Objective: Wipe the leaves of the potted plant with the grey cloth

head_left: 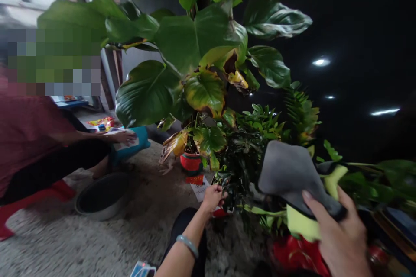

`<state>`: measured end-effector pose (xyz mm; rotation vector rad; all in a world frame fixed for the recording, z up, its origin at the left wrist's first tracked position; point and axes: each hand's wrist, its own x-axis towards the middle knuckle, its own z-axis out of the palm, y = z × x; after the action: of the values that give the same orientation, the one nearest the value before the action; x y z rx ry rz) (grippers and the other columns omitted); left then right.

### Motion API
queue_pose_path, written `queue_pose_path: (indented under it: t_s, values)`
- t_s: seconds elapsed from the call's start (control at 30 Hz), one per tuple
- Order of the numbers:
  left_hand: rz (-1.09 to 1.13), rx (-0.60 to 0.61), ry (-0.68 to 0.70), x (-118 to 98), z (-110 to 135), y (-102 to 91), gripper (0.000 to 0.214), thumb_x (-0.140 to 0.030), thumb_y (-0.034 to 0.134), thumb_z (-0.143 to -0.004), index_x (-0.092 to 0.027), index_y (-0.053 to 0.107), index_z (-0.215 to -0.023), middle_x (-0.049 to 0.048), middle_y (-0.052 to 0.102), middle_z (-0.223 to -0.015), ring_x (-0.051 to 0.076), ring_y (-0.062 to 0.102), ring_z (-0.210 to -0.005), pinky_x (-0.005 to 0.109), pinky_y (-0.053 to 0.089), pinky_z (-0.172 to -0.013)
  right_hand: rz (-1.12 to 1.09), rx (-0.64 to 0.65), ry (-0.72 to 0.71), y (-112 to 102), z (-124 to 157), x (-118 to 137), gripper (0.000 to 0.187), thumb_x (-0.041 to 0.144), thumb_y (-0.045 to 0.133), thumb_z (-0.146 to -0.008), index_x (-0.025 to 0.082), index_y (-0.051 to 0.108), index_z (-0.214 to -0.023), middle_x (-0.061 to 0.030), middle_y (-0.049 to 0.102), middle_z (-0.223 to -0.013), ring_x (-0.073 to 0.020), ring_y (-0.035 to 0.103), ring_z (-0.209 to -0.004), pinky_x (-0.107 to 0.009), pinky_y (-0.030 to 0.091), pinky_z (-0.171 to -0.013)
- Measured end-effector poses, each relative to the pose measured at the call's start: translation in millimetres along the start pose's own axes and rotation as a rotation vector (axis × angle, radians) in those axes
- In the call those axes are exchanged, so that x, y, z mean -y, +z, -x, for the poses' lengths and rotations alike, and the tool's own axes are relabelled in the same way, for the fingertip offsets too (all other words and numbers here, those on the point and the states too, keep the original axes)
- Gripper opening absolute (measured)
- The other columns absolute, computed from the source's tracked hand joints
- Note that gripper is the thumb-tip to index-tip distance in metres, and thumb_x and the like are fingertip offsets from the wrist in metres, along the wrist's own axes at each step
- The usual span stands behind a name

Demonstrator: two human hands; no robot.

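Bare forearms, a pale jade bangle (188,244) on the left wrist.

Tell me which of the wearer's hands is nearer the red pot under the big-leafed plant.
Left. The left hand reaches into foliage just below-right of the red pot; the right hand, holding a grey cloth, is farther right.

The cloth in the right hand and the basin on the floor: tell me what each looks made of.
Cloth: soft microfibre-like fabric, matte grey over yellow, draping in folds from the right hand. Basin: probably metal, dull grey with a thin rolled rim, though plastic is possible.
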<state>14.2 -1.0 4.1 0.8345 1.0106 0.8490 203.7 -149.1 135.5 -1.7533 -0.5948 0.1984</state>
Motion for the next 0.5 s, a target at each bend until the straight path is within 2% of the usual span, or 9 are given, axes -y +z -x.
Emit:
queue_pose_path:
  t_s: [0.03, 0.1, 0.2, 0.27, 0.33, 0.4, 0.5]
  values:
    - [0.018, 0.006, 0.004, -0.6, 1.9, 0.6, 0.030, -0.015, 0.075, -0.053, -0.021, 0.046, -0.059, -0.0114, 0.046, -0.039, 0.007, 0.041, -0.032, 0.018, 0.027, -0.037, 0.006, 0.022, 0.030, 15.7, -2.1, 1.4, 0.099, 0.053, 0.075, -0.054, 0.016, 0.046, -0.141, -0.0136, 0.067, -0.121, -0.0391, 0.057, -0.116, -0.050, 0.049, -0.092]
    - [0.056, 0.024, 0.020, -2.0, 5.2, 0.8, 0.028, -0.015, 0.073, -0.052, -0.021, 0.050, -0.067, -0.0114, 0.049, -0.041, 0.007, 0.041, -0.033, 0.019, 0.027, -0.037, 0.000, 0.144, 0.100, 46.7, 6.9, -5.8, 0.098, 0.052, 0.075, -0.048, 0.013, 0.051, -0.135, -0.0158, 0.069, -0.117, -0.0396, 0.058, -0.115, -0.050, 0.047, -0.095]
    - [0.092, 0.039, 0.042, -3.5, 7.3, -0.1, 0.031, -0.015, 0.072, -0.050, -0.019, 0.056, -0.076, -0.0100, 0.052, -0.044, 0.008, 0.044, -0.035, 0.020, 0.030, -0.039, -0.042, 0.351, 0.155, 73.7, 43.8, -36.8, 0.072, 0.047, 0.073, -0.043, 0.015, 0.069, -0.107, -0.0132, 0.075, -0.093, -0.0376, 0.067, -0.096, -0.048, 0.051, -0.088]
    - [0.120, 0.043, 0.060, -3.5, 7.4, -0.6, 0.031, -0.015, 0.071, -0.048, -0.018, 0.057, -0.076, -0.0086, 0.055, -0.045, 0.008, 0.047, -0.038, 0.020, 0.034, -0.042, -0.077, 0.444, 0.183, 76.0, 68.9, -61.5, 0.058, 0.047, 0.071, -0.046, 0.018, 0.072, -0.097, -0.0105, 0.075, -0.086, -0.0344, 0.069, -0.088, -0.045, 0.052, -0.084]
    - [0.121, 0.053, 0.067, -2.8, 7.2, -1.0, 0.030, -0.017, 0.072, -0.047, -0.017, 0.057, -0.073, -0.0074, 0.056, -0.046, 0.009, 0.047, -0.040, 0.021, 0.035, -0.043, -0.127, 0.493, 0.219, 71.2, 84.2, -80.3, 0.055, 0.049, 0.070, -0.051, 0.019, 0.072, -0.097, -0.0093, 0.076, -0.089, -0.0326, 0.070, -0.089, -0.043, 0.052, -0.084]
    - [0.083, 0.069, 0.053, -2.0, 7.6, -1.6, 0.029, -0.019, 0.072, -0.048, -0.017, 0.058, -0.073, -0.0078, 0.054, -0.044, 0.008, 0.044, -0.038, 0.021, 0.032, -0.042, -0.176, 0.478, 0.244, 65.0, 88.6, -89.0, 0.055, 0.050, 0.072, -0.053, 0.019, 0.072, -0.099, -0.0089, 0.076, -0.092, -0.0326, 0.069, -0.093, -0.042, 0.051, -0.085]
    - [0.025, 0.071, 0.036, -2.4, 9.9, -2.4, 0.030, -0.020, 0.072, -0.050, -0.017, 0.058, -0.077, -0.0091, 0.052, -0.042, 0.007, 0.040, -0.036, 0.020, 0.028, -0.042, -0.229, 0.387, 0.241, 57.7, 85.9, -85.6, 0.053, 0.048, 0.073, -0.055, 0.019, 0.072, -0.100, -0.0081, 0.076, -0.091, -0.0324, 0.068, -0.095, -0.042, 0.050, -0.087]
